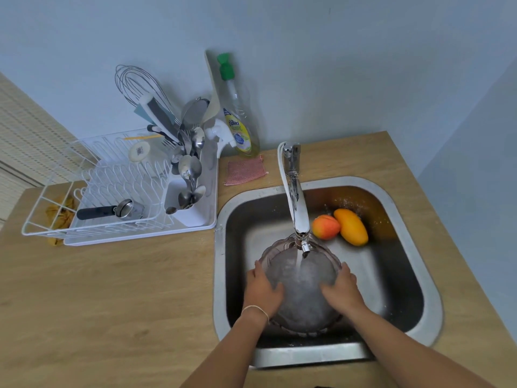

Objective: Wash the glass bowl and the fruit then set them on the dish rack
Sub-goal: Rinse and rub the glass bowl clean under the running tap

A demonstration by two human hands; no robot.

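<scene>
The glass bowl (pixel 302 287) with a scalloped rim sits in the steel sink (pixel 419 278), under water running from the tap (pixel 296 203). My left hand (pixel 261 289) grips its left side and my right hand (pixel 342 289) grips its right side, thumbs on the bowl's surface. A red-yellow peach-like fruit (pixel 326 226) and an orange mango (pixel 351 226) lie together at the back of the sink, right of the spout. The white wire dish rack (pixel 112 189) stands on the counter to the left.
The rack holds a cutlery caddy (pixel 187 191) full of spoons and a whisk, a black-handled metal tool (pixel 112 211) and a white cup. A dish soap bottle (pixel 237 119) and a pink scrub cloth (pixel 246 169) sit behind the sink. A yellow cloth (pixel 60 214) lies under the rack's left end.
</scene>
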